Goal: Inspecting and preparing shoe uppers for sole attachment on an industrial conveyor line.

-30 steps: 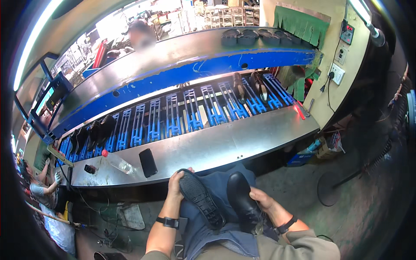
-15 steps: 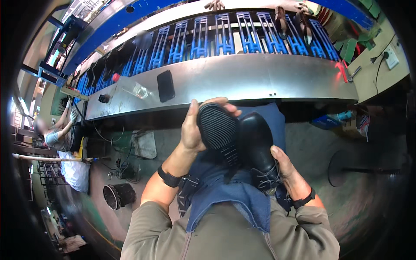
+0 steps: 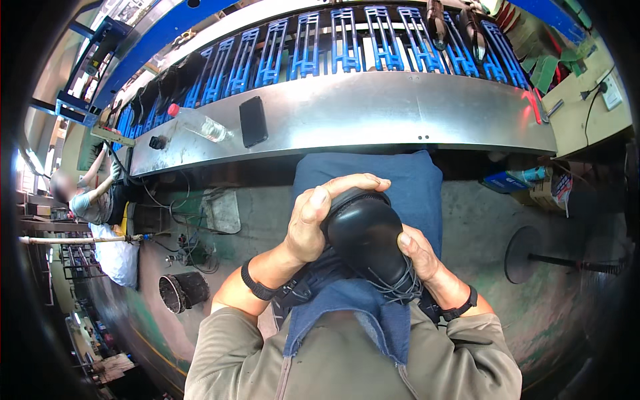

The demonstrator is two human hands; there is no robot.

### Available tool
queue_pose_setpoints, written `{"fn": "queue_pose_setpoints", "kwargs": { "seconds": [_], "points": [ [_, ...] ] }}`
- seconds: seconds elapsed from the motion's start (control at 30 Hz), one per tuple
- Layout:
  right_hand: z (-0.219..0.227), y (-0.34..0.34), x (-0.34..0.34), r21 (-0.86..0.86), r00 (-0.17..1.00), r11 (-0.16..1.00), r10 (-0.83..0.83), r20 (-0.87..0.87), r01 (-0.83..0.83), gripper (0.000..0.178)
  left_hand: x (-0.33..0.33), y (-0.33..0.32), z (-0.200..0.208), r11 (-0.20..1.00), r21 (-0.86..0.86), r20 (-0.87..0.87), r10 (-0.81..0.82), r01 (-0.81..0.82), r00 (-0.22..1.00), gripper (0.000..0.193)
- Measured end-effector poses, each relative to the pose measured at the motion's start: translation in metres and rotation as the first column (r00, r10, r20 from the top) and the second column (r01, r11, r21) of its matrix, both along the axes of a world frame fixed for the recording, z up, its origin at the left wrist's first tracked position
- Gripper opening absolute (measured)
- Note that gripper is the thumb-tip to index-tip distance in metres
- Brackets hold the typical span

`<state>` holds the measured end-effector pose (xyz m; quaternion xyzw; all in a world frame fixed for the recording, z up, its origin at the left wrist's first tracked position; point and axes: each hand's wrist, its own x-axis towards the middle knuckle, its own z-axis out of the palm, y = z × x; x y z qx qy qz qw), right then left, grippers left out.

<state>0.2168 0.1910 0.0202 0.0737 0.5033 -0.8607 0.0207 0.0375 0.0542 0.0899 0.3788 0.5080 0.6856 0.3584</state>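
Observation:
A black lace-up shoe (image 3: 368, 230) is over my lap, its smooth toe pointing away from me and its loose laces (image 3: 400, 283) toward me. Under the toe, a strip of a black rubber shoe sole (image 3: 352, 196) shows at the far rim; the rest of it is hidden. My left hand (image 3: 312, 223) is closed round the sole and toe from the left, fingers curling over the far end. On the right side my right hand (image 3: 420, 255) grips the shoe near the laces, thumb on top, its other fingers mostly hidden.
Ahead runs a metal bench edge (image 3: 347, 110) with a phone (image 3: 253, 122) and a lying plastic bottle (image 3: 203, 125). Beyond it is a row of blue racks (image 3: 345, 41). A black bucket (image 3: 183, 292) stands on the floor at left. Another person (image 3: 97, 193) works far left.
The sole, held apart with its ribbed underside showing, has come under the shoe's toe. My left hand has moved nearer and turned over it; the shoe has shifted left with my right hand.

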Motion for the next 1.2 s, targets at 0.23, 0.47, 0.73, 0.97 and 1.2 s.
{"fn": "queue_pose_setpoints", "kwargs": {
  "seconds": [0.23,0.47,0.73,0.97,1.2],
  "points": [
    [-0.003,0.002,-0.001,0.023,1.000,1.000,-0.018,0.010,0.018,0.079,-0.002,0.002,-0.003,1.000,0.004,-0.013,0.001,-0.001,1.000,0.076],
    [-0.003,0.002,-0.002,0.032,0.999,0.999,-0.032,0.019,0.032,0.076,-0.003,0.002,-0.002,1.000,-0.012,-0.010,-0.006,0.006,1.000,0.075],
    [-0.015,0.001,0.003,0.000,0.999,1.000,-0.021,0.046,0.021,0.073,-0.001,0.000,-0.002,0.999,-0.035,-0.042,-0.029,0.028,0.999,0.074],
    [-0.015,-0.004,0.003,-0.095,0.999,0.995,-0.023,-0.023,0.021,0.073,0.013,-0.013,0.019,0.995,-0.100,-0.041,-0.030,0.026,0.999,0.068],
    [-0.031,-0.002,0.011,-0.016,0.998,0.998,-0.062,0.028,0.063,0.072,0.008,-0.018,0.038,0.994,-0.106,-0.482,-0.029,-0.025,0.876,0.066]
  ]
}}
